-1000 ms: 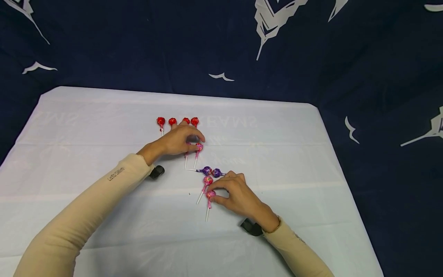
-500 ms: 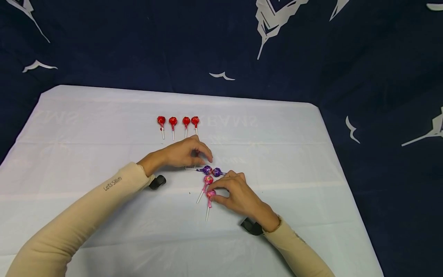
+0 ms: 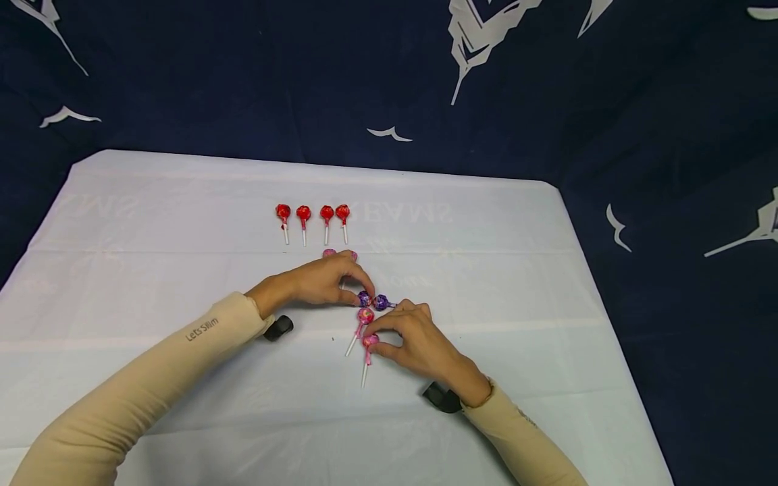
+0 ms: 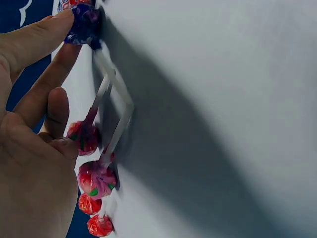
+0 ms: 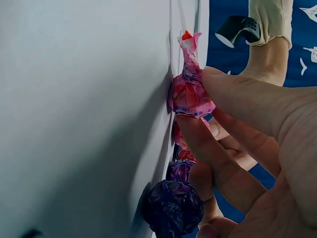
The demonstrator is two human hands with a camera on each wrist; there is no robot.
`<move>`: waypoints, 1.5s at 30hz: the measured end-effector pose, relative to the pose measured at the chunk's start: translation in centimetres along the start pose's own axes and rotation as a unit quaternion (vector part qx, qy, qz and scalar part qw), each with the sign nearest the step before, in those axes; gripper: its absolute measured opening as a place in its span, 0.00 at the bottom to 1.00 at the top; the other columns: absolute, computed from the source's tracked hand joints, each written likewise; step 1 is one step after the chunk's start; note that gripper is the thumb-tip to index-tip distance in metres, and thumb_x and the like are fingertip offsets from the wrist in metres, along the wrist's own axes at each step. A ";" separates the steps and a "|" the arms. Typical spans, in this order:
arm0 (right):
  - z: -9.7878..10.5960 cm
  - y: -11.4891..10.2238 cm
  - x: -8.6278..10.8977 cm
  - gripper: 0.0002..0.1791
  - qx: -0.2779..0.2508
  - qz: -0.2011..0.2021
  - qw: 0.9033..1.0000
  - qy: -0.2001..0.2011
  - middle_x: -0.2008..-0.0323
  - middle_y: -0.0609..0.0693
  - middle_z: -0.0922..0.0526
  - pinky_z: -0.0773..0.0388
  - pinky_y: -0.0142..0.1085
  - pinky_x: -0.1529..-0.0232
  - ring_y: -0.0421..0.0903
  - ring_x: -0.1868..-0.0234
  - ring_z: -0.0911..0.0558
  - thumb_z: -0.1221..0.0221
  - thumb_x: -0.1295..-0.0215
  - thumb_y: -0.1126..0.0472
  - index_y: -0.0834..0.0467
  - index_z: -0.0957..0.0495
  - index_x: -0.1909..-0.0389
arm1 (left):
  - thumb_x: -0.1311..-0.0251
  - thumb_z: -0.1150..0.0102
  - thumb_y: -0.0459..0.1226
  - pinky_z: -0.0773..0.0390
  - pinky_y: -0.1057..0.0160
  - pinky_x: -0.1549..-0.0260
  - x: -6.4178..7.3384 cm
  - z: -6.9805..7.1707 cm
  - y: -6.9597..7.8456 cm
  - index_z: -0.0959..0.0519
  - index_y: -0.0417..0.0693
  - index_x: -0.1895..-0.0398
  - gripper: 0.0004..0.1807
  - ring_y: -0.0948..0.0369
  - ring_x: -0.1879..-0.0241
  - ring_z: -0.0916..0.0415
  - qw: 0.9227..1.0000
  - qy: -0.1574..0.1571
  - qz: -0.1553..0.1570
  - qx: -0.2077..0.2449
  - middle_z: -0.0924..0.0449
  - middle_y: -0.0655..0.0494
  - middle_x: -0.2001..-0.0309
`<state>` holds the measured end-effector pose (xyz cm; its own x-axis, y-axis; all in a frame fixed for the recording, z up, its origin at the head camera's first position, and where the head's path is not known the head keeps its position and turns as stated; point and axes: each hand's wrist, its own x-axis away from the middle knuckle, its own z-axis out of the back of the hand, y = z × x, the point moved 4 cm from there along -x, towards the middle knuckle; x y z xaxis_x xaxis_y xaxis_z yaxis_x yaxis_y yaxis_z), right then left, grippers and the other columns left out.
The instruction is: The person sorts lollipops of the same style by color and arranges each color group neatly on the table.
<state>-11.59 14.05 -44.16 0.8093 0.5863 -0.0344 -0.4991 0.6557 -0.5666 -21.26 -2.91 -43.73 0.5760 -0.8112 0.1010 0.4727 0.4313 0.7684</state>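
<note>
My left hand (image 3: 322, 278) pinches the head of a purple-wrapped lollipop (image 4: 85, 25) between thumb and forefinger, the stick trailing over the white tablecloth. Two pink lollipops (image 4: 97, 179) lie beneath that hand, mostly hidden by it in the head view. Lower down, my right hand (image 3: 419, 341) holds a pink lollipop (image 5: 190, 96) by its head, thumb on one side and forefinger on the other. Another pink lollipop (image 3: 365, 317) lies just beyond its fingertips. A second purple lollipop (image 3: 381, 303) sits head to head with the first, its stick end running under my right hand's fingers.
Several red lollipops (image 3: 304, 212) stand in a row farther back, heads away from me. A white cloth (image 3: 486, 270) covers the table, with a dark blue patterned curtain (image 3: 243, 81) behind. Each wrist carries a black camera (image 3: 278, 328).
My left hand has come from the red and pink lollipops toward me, down to the purple lollipop, which it now pinches. The right hand has stayed in place.
</note>
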 end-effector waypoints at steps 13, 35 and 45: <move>-0.1 0.0 -0.1 0.10 0.002 0.006 1.000 0.004 0.59 0.35 0.11 0.43 0.40 0.57 0.38 0.60 0.26 0.28 0.42 0.53 0.44 0.12 0.59 | 0.41 0.30 0.34 0.32 0.54 0.43 0.2 -0.5 -0.1 0.13 0.57 0.56 0.12 0.58 0.51 0.34 1.000 0.002 0.015 -0.013 0.18 0.65 0.59; -0.2 -0.2 0.0 0.10 -0.001 0.003 1.000 0.004 0.59 0.35 0.11 0.42 0.40 0.57 0.38 0.59 0.25 0.28 0.42 0.54 0.44 0.12 0.59 | 0.42 0.28 0.38 0.32 0.53 0.53 6.4 2.2 -1.1 0.13 0.54 0.52 0.14 0.53 0.54 0.31 0.970 0.214 0.104 0.055 0.15 0.59 0.54; -0.1 -0.1 0.1 0.10 -0.004 0.005 1.000 0.008 0.58 0.35 0.11 0.42 0.40 0.55 0.38 0.59 0.26 0.28 0.42 0.54 0.44 0.12 0.58 | 0.41 0.29 0.39 0.36 0.60 0.57 10.4 2.0 -2.7 0.15 0.54 0.55 0.10 0.55 0.58 0.33 0.941 0.279 0.177 0.078 0.15 0.54 0.59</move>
<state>-11.42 13.97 -44.15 0.8098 0.5842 -0.0536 -0.5044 0.6467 -0.5721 -17.89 -13.33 -43.53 0.9597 -0.2759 0.0537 0.1074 0.5367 0.8369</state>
